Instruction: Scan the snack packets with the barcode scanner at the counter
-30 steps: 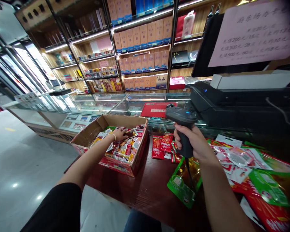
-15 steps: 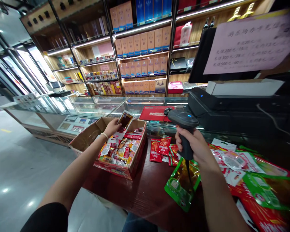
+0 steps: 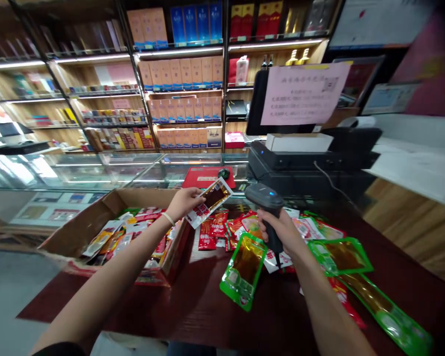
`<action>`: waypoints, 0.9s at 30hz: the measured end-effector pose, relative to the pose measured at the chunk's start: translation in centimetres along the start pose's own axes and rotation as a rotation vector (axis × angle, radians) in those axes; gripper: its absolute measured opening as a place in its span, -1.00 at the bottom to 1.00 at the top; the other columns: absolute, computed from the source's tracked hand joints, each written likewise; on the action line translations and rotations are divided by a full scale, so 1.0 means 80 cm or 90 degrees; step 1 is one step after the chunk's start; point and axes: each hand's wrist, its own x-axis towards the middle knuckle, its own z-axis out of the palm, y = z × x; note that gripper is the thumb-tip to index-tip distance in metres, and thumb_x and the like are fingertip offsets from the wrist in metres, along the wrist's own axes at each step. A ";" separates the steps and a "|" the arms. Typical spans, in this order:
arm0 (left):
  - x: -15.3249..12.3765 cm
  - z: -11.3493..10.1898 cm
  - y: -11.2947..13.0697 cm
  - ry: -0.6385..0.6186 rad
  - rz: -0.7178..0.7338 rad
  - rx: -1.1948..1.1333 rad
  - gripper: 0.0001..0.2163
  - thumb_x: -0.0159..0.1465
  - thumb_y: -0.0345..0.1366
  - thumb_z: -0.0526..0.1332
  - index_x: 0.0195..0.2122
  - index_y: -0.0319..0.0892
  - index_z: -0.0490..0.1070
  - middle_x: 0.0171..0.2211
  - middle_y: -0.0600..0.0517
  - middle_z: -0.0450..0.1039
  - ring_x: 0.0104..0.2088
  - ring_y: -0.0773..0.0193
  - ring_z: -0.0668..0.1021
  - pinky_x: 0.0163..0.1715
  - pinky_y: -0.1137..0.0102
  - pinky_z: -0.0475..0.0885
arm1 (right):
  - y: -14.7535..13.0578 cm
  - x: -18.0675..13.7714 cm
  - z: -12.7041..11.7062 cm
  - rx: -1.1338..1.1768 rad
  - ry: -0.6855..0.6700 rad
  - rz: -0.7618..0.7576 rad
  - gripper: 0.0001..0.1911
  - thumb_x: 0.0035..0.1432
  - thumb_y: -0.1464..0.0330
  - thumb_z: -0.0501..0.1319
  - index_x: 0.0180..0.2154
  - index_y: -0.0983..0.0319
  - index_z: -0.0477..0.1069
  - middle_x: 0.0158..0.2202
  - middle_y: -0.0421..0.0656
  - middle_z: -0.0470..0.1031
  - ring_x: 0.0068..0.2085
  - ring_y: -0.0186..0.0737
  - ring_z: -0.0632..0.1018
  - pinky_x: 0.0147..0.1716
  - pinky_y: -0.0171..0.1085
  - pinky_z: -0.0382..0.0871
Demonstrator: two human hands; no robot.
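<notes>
Between its fingers my left hand (image 3: 187,203) grips a snack packet (image 3: 211,200) with a silver-white edge and a dark brown window. The packet hangs above the table, just right of the cardboard box (image 3: 172,264). My right hand (image 3: 280,230) is wrapped round the handle of a black barcode scanner (image 3: 266,198), whose head points left toward the packet and shows a blue light. Below the scanner lies a green-edged snack packet (image 3: 244,269) with a brown window. Small red packets (image 3: 207,235) lie under and beside the held packet.
Assorted snack packets fill the box. More green-edged packets (image 3: 343,254) lie right of my right forearm on the dark red table (image 3: 207,306). Behind stand a glass counter (image 3: 133,170), a red mat (image 3: 203,176) with a mouse (image 3: 224,173), and a monitor bearing a pink sheet (image 3: 304,94).
My left hand has lifted the packet out from over the box and brought it right, near the scanner. The view has turned right. My right hand still holds the scanner.
</notes>
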 end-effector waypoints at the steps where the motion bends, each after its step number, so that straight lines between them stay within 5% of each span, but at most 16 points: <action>1: 0.005 0.012 0.004 -0.011 0.001 -0.009 -0.70 0.12 -0.11 0.25 -0.24 -0.20 0.58 -0.40 0.02 0.59 -0.39 0.20 0.56 -0.36 0.40 0.35 | 0.004 -0.004 -0.010 -0.004 0.004 0.007 -0.61 0.04 0.10 0.41 -0.38 0.18 0.29 -0.64 -0.34 0.33 -0.68 -0.41 0.33 -0.72 -0.41 0.23; 6: 0.009 0.054 0.005 -0.052 -0.015 -0.010 -0.73 0.09 -0.12 0.26 -0.29 -0.18 0.60 -0.49 0.07 0.54 -0.45 0.26 0.51 -0.40 0.43 0.31 | 0.022 -0.019 -0.047 -0.008 -0.024 0.017 -0.61 0.10 0.09 0.36 -0.48 0.21 0.30 -0.63 -0.32 0.32 -0.69 -0.43 0.33 -0.71 -0.41 0.22; 15: 0.002 0.064 -0.010 -0.092 -0.036 -0.084 -0.72 0.07 -0.09 0.26 -0.35 -0.20 0.57 -0.50 0.08 0.55 -0.50 0.28 0.49 -0.45 0.43 0.30 | 0.057 -0.031 -0.053 -0.075 -0.040 0.033 -0.57 0.12 0.08 0.35 -0.58 0.21 0.32 -0.67 -0.28 0.29 -0.70 -0.38 0.33 -0.71 -0.35 0.21; 21: 0.005 0.073 -0.018 -0.097 -0.048 -0.127 -0.70 0.07 -0.11 0.31 -0.26 -0.20 0.58 -0.40 0.02 0.61 -0.42 0.22 0.56 -0.38 0.39 0.39 | 0.050 -0.037 -0.054 -0.033 -0.039 0.033 -0.61 0.17 0.11 0.32 -0.53 0.21 0.32 -0.63 -0.29 0.30 -0.69 -0.39 0.33 -0.68 -0.36 0.22; 27: 0.007 0.088 -0.030 -0.246 -0.125 -0.370 -0.49 -0.06 -0.23 0.45 -0.04 -0.22 0.53 -0.13 -0.12 0.63 -0.11 0.04 0.63 -0.08 0.21 0.50 | 0.049 -0.034 -0.054 -0.023 -0.038 0.015 -0.58 0.22 0.13 0.26 -0.57 0.22 0.30 -0.66 -0.29 0.28 -0.69 -0.40 0.33 -0.66 -0.37 0.20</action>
